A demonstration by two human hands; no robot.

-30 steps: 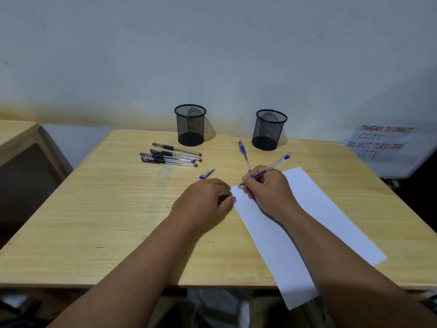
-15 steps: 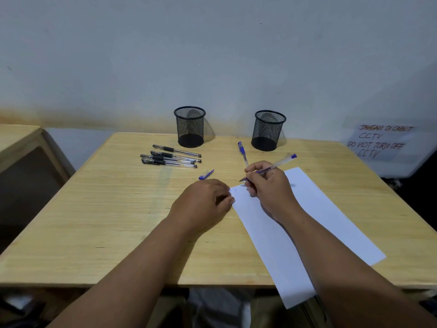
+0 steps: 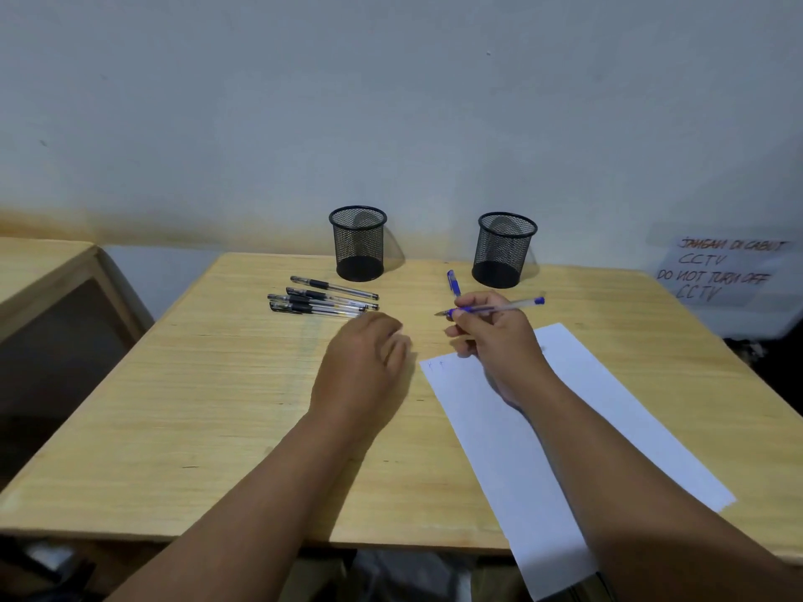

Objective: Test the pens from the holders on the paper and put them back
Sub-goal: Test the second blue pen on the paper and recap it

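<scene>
Head view: right grip (image 3: 486,336) pinching uncapped blue pen (image 3: 499,307) above marked paper (image 3: 608,427); left grip (image 3: 360,367) blurred, closure indeterminate; both holders (image 3: 358,243) empty, black pens (image 3: 321,299) on bench (image 3: 217,406) untested.

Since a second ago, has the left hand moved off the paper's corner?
Yes. The left hand has slid left and away from the paper corner it touched, toward the black pens.

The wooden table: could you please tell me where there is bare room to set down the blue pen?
Bare wood lies between the two mesh holders, along the table's left side in front of the black pens, and right of the paper. It is crowded around the black pens, the capped blue pen and both hands.
</scene>
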